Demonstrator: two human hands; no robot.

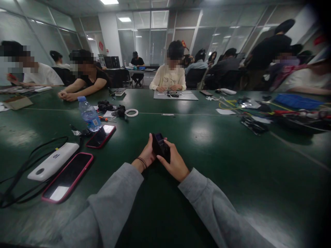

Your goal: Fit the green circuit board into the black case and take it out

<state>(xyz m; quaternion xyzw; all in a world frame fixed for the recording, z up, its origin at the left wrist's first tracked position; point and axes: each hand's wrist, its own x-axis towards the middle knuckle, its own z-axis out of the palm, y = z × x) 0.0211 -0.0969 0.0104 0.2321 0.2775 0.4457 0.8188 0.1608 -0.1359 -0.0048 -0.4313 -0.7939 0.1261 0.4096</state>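
Between my two hands, just above the dark green table (222, 165), is a small black keypad phone (160, 142) with a little screen at its upper end. It tilts with its top toward the far left. My left hand (148, 154), with dark bands at the wrist, grips its left side. From the right, my right hand (176, 163) is closed round the other side, its thumb at the lower end. The fingers beneath the phone are hidden.
To my left lie two red-cased smartphones (69, 175) (101, 136), a white power bank (54, 162), black cables (18, 184) and a water bottle (89, 114). Farther off are a white tape ring (131, 112) and a blue tray (297, 101). A person (168, 77) sits opposite.
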